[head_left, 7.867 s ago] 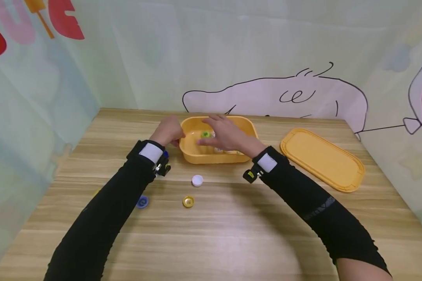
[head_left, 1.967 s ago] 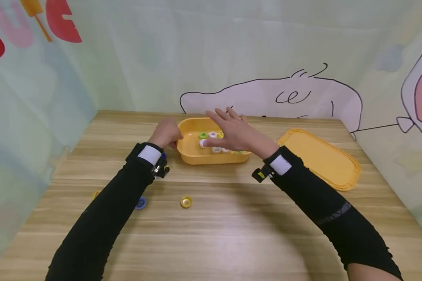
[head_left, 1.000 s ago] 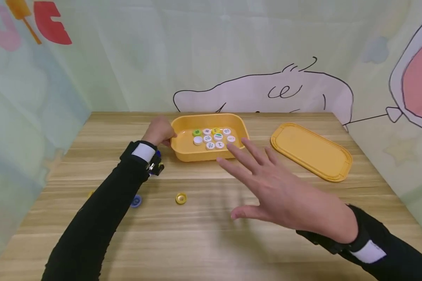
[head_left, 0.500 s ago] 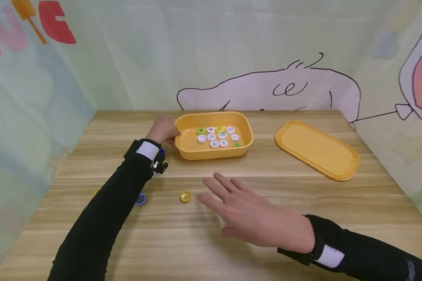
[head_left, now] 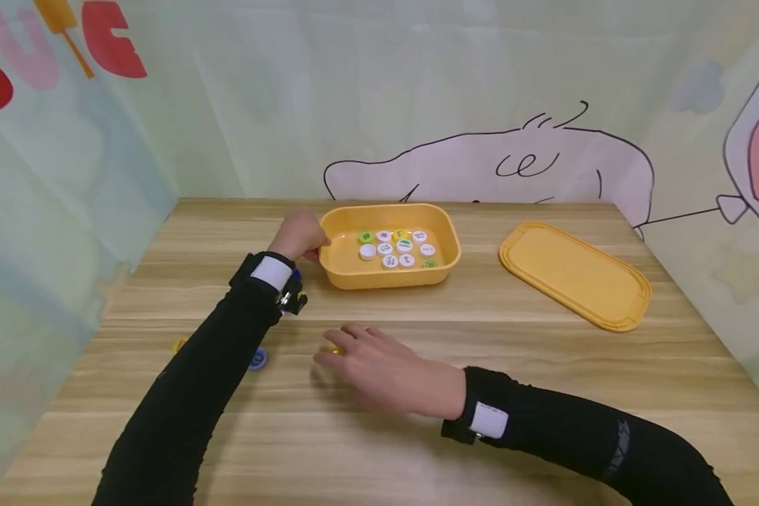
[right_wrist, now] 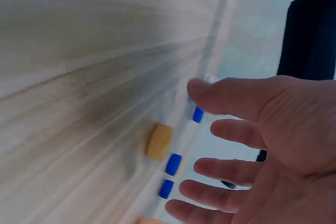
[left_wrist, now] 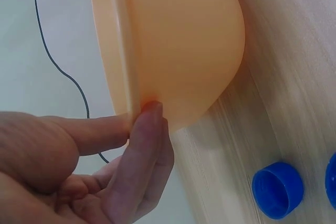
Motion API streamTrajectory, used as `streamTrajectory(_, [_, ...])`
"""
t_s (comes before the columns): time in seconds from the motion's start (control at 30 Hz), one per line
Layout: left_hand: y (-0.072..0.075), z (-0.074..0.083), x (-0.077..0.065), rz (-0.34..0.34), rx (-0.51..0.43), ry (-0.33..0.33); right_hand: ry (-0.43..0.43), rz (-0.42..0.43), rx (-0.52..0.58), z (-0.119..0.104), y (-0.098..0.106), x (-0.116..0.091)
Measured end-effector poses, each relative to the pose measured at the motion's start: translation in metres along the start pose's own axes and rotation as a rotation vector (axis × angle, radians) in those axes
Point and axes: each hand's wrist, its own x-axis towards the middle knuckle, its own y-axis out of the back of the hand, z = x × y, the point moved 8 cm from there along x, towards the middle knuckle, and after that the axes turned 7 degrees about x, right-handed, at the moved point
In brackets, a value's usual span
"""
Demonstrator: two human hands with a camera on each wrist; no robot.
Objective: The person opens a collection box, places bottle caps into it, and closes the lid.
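My left hand pinches the left rim of a yellow plastic tub, with the thumb on one side and fingers on the other, as the left wrist view shows. Inside the tub lie several bottle caps, mostly white, with some green and yellow. Over the table in front of it is my right hand, fingers spread and slightly bent around a yellow bottle cap, which they partly hide in the head view. In the right wrist view the same cap sits on the table, apart from the fingers.
A flat yellow lid lies on the table at the right. A blue cap and another yellow cap lie beside my left forearm. More blue caps stand near the tub's left end. A printed curtain hangs behind the table.
My right hand has left the tub and come down over the table to the yellow cap. A white cap seen earlier on the table is gone from there. My left hand stays at the rim.
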Motion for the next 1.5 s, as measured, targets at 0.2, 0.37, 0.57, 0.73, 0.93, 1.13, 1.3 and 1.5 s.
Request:
streamTrajectory(0.2, [-0.004, 0.001, 0.001, -0.005, -0.003, 0.011, 0.024, 0.057, 0.029, 0.005, -0.007, 0.018])
streamTrajectory(0.37, [-0.004, 0.002, 0.0, -0.004, -0.009, 0.0, -0.016, 0.03, 0.041, 0.01, -0.013, 0.024])
streamTrajectory(0.57, [-0.003, 0.006, -0.002, 0.005, 0.015, -0.017, -0.069, -0.001, 0.08, 0.015, -0.018, 0.027])
streamTrajectory(0.73, [-0.002, 0.008, -0.005, 0.011, 0.018, -0.028, -0.089, -0.007, 0.061, 0.017, -0.019, 0.03])
streamTrajectory(0.93, [-0.002, 0.006, -0.006, 0.005, 0.001, -0.014, -0.09, -0.02, 0.031, 0.017, -0.02, 0.033])
streamTrajectory(1.13, [-0.003, 0.003, -0.004, -0.004, 0.005, -0.005, -0.056, 0.007, 0.04, 0.016, -0.008, 0.034])
streamTrajectory(1.3, [-0.001, 0.002, -0.003, 0.004, 0.008, -0.022, -0.038, 0.078, 0.093, 0.017, 0.022, 0.032])
streamTrajectory(1.5, [-0.001, 0.0, -0.002, 0.003, 0.011, -0.025, -0.06, 0.138, 0.189, 0.027, 0.06, 0.03])
